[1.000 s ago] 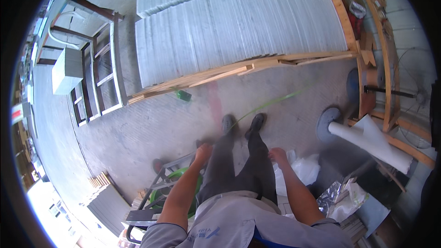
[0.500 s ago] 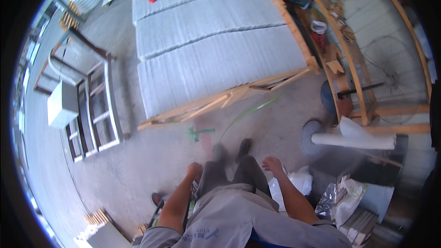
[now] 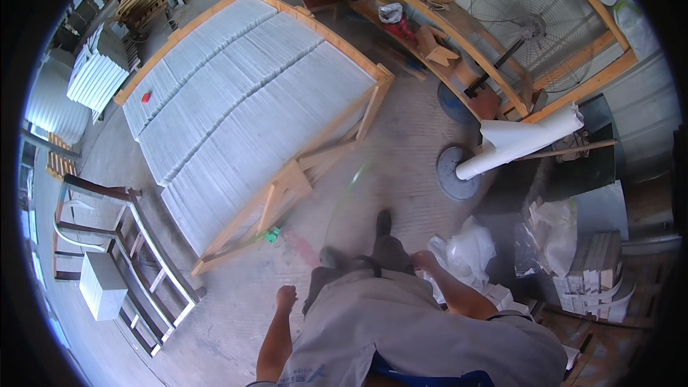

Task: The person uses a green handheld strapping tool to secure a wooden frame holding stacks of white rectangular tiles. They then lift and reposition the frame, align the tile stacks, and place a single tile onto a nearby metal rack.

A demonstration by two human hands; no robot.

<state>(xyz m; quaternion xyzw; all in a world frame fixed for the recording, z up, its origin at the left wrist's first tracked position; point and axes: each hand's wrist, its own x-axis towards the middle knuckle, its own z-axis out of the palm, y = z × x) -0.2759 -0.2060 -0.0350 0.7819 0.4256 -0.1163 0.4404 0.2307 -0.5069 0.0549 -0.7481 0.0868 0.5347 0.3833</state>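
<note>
My left hand (image 3: 287,297) hangs beside my left leg with its fingers curled in and nothing visible in them. On the other side, my right hand (image 3: 424,261) hangs by my right thigh, also loosely closed, close to a heap of clear plastic wrapping (image 3: 466,249). Neither hand touches the large stack of white panels (image 3: 251,100) ahead, set in a wooden frame (image 3: 380,97). A small red object (image 3: 146,97) lies on the panels. By the frame's near foot is a small green object (image 3: 272,235) whose kind I cannot make out.
At left stands a metal rack (image 3: 154,272) with a white block (image 3: 103,285). To the right are a white roll (image 3: 516,145), a round grey base (image 3: 459,172), a standing fan (image 3: 532,27), a wooden shelf (image 3: 494,75) and bundled strips (image 3: 588,272). A green strap (image 3: 356,174) lies ahead.
My view has turned to the right, so the panel stack now sits further left and at a slant. Both arms still hang down; my left hand is lower in view and more closed.
</note>
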